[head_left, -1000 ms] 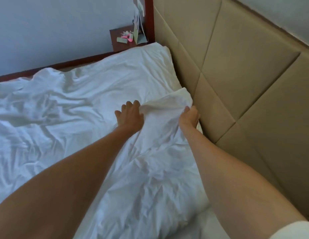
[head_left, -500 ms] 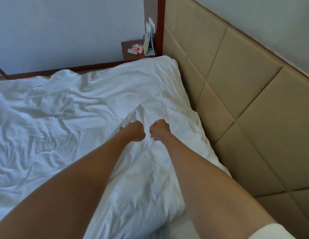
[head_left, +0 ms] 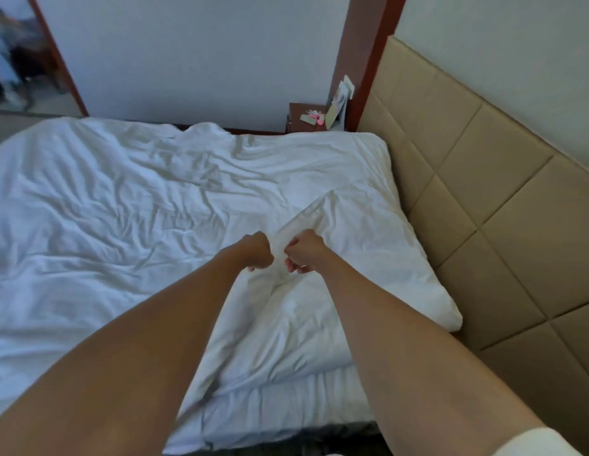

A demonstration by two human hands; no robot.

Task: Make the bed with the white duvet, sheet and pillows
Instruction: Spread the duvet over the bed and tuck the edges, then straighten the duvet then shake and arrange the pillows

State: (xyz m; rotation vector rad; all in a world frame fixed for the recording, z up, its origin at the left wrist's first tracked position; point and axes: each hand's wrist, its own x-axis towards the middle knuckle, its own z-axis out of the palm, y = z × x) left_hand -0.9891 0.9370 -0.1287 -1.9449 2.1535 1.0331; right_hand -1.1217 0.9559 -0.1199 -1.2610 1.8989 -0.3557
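headboard point(head_left: 483, 205) blocks right; open duvet point(head_left: 122, 225) left; nightstand point(head_left: 306, 118) beyond far corner.

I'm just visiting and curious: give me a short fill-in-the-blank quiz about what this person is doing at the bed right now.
1. Both the left hand and the right hand grip a raised fold of the ____ duvet.
2. The padded headboard beside the bed is ____ in colour.
3. The small pink item lies on a dark wooden ____ in the far corner.

Missing words: white; beige; nightstand
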